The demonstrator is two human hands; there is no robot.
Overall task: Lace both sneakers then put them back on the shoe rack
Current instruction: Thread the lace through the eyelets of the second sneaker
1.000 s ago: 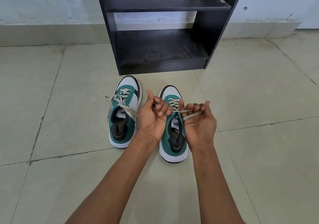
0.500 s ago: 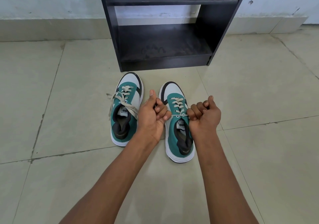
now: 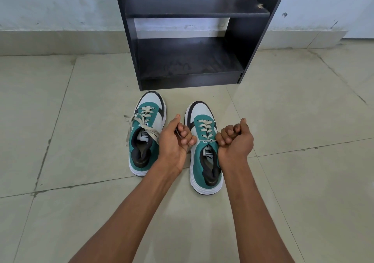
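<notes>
While both sneakers sit on floor point(image 3: 81, 121) near rack point(image 3: 188, 46), right sneaker point(image 3: 204, 147) laced; left hand point(image 3: 174, 139), right hand point(image 3: 235, 141) clench lace ends point(image 3: 202, 141), pulled wider apart than before; left sneaker point(image 3: 146, 133) laces loose.

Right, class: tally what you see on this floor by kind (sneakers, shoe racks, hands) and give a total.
Sneakers: 2, the left sneaker and the right sneaker
Shoe racks: 1, the black shoe rack
Hands: 2, the left hand and the right hand, each gripping a lace end
Total: 5

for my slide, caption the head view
Both hands pull the right sneaker's lace taut before a black shoe rack.
</notes>
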